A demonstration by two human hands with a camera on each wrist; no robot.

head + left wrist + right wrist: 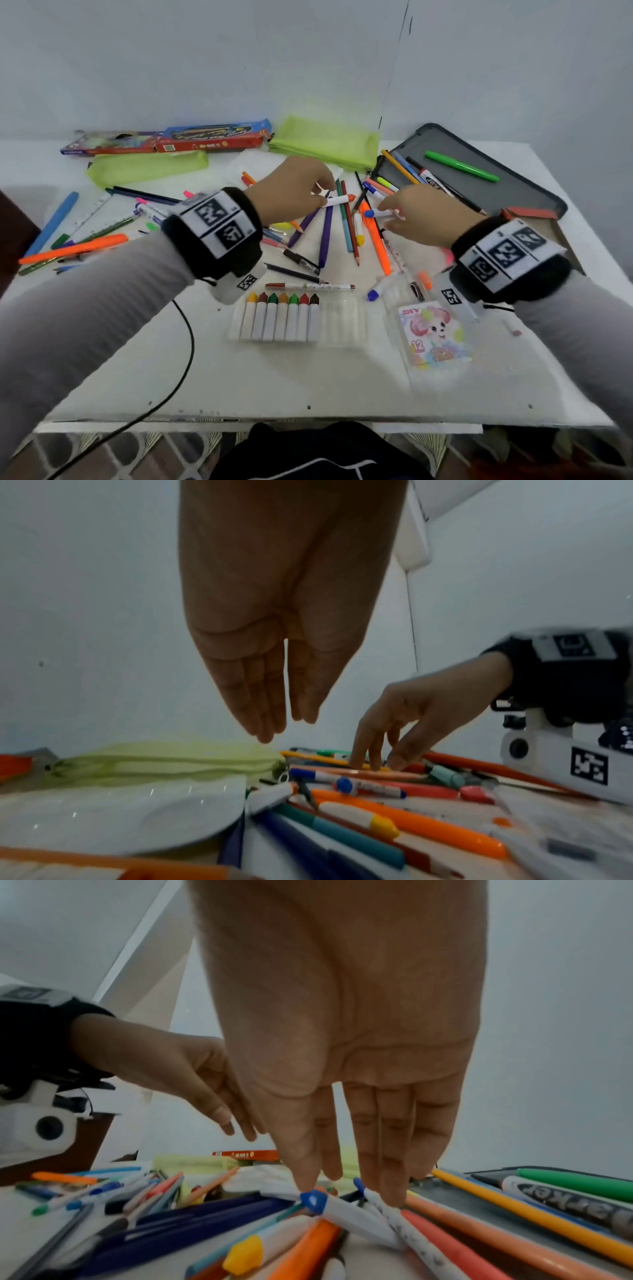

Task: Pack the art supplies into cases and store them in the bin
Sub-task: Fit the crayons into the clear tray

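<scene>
L hand (291,192): up over the mid-back pile, fingers straight and close together in the L wrist view; head view puts the tips right at a white crayon w/ orange tip (337,199). Can't tell if it's pinched or just touched.
R hand (419,216): fingers long and near straight, thumb and fingertips (394,1191) down on a white crayon w/ blue tip (346,1211). Contact clear, no curl round it; real hold or not, can't tell.
Crayon tray (342,322): clear plastic, near the table's front edge, centre. Seven crayons (282,318) standing side by side in the L slots, coloured tips toward the back; R slots bare.
Tray lid (433,334): clear w/ a pink cartoon card, "12" on it, just R of the tray.
Loose pile: purple pens (325,236), fat orange marker (376,240), pencils, crossed over each other mid-table betw. the hands.
Grey case (479,198): open flat at the back R corner, green marker (460,166) inside, more pens along its L rim.
Green pouches: one at back centre (325,144), one nearer the back L (147,166).
Boxes (171,140): red/blue cartons along the back edge, L side.
Table (274,383): white; black cable (185,359) trailing off the front L.
</scene>
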